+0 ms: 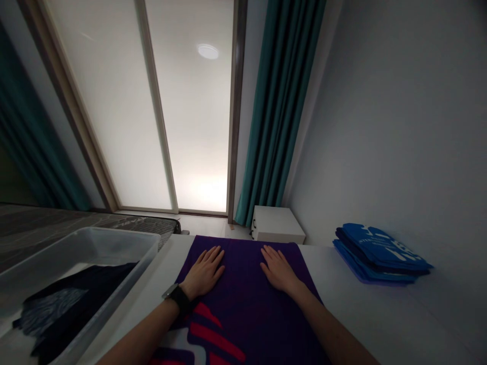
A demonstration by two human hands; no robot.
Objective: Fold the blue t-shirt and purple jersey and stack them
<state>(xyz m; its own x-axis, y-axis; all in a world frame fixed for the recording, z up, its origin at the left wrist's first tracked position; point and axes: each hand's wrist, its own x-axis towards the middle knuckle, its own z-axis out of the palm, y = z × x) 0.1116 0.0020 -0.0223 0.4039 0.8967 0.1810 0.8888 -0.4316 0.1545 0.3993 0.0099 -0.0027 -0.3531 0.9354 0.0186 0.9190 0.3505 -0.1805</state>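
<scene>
A dark purple garment, probably a shirt (254, 309), lies spread over the white table (361, 309), with a red and white print on its near left part. My left hand (204, 274) rests flat on the cloth near its far left edge, fingers stretched out, a dark watch on the wrist. Opposite it, my right hand (278, 267) presses flat on the far right part, fingers slightly spread. Neither hand holds anything. The garment's near end runs out of view at the bottom.
On the right of the table sits a stack of folded blue garments (380, 251) with white print. A clear plastic bin (146, 263) with dark clothing (87, 299) inside stands at the left. Beyond the table are a white cabinet (279, 223), teal curtains (283, 101) and frosted sliding doors (194, 116).
</scene>
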